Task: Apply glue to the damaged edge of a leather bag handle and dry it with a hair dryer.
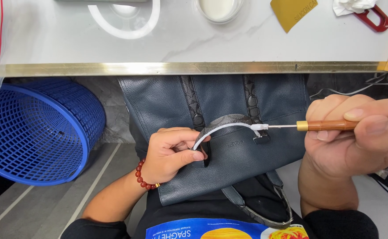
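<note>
Left hand (169, 155) pinching the near end of a curved handle strap (222, 124), thumb and fingers pressed together on its white-coated edge. Right hand (353, 132) closed around a wooden-handled tool (349, 125), metal tip touching the strap's far right end. Dark blue leather bag (229, 146) resting on the lap, below the white counter's (202, 48) brass edge. Blue plastic basket (34, 128) on the floor at left.

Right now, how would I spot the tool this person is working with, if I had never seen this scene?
Start at the dark blue leather bag lying on the person's lap below the white table. The right hand holds a wooden-handled tool over it. Its brass collar and thin metal tip, touching the white edge of the bag's handle, set it apart.
</note>
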